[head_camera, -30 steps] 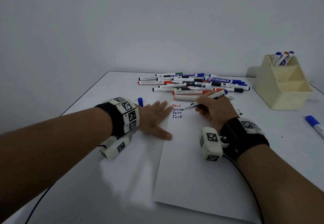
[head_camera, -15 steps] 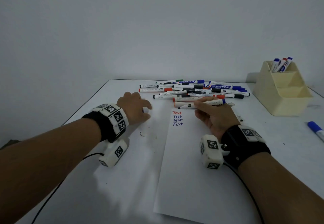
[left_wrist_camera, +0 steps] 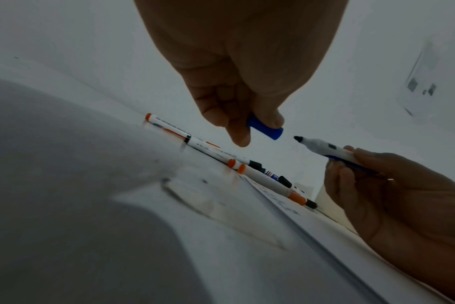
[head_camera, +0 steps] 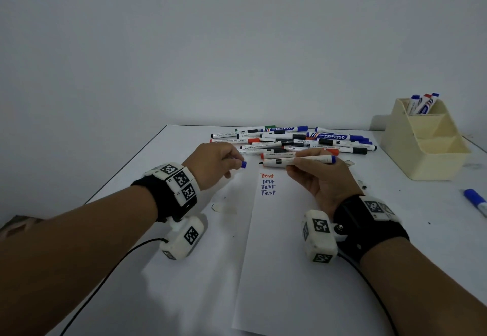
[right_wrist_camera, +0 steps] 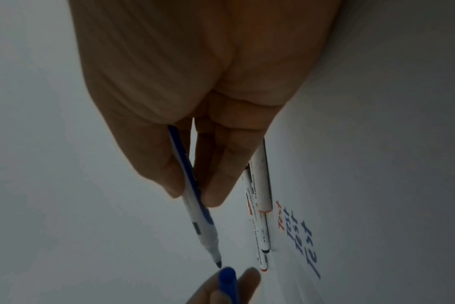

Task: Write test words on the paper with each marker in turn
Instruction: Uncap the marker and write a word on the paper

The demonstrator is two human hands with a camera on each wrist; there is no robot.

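Your head camera looks forward and down from well above the table (head_camera: 421, 230), both forearms reaching into view. Your left wrist camera sits low beneath the left hand (left_wrist_camera: 237, 67), facing along the fingers toward the marker pile (left_wrist_camera: 260, 174). Your right wrist camera looks close along the right hand (right_wrist_camera: 195, 86) (palm overhead) down at the paper (right_wrist_camera: 377, 205). All three share the uncapped marker (head_camera: 297, 162) and blue cap (head_camera: 243, 164).

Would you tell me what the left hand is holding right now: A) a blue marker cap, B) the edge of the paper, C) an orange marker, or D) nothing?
A: the left hand pinches a blue cap just short of the uncapped marker tip.
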